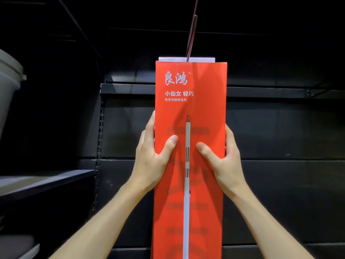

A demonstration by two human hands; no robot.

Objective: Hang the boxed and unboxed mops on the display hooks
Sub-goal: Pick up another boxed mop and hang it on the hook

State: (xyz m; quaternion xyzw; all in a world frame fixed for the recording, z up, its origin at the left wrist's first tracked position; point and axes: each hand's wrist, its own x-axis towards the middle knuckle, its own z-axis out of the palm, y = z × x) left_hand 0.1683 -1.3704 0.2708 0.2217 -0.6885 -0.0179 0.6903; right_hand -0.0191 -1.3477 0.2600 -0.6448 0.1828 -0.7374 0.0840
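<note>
Hands are gripping a tall red mop box [190,109] upright at centre frame: left hand [153,157] clasping its nine o'clock edge, right hand [222,159] its three o'clock edge, thumbs pressing the front. Display hook [192,38] is meeting the box top at twelve o'clock.

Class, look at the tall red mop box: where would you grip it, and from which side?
Grip the red mop box around mid-height, from both narrow sides, as the left hand and right hand do: thumbs on the front, fingers wrapping the edges. It is tall, flat and upright.
</note>
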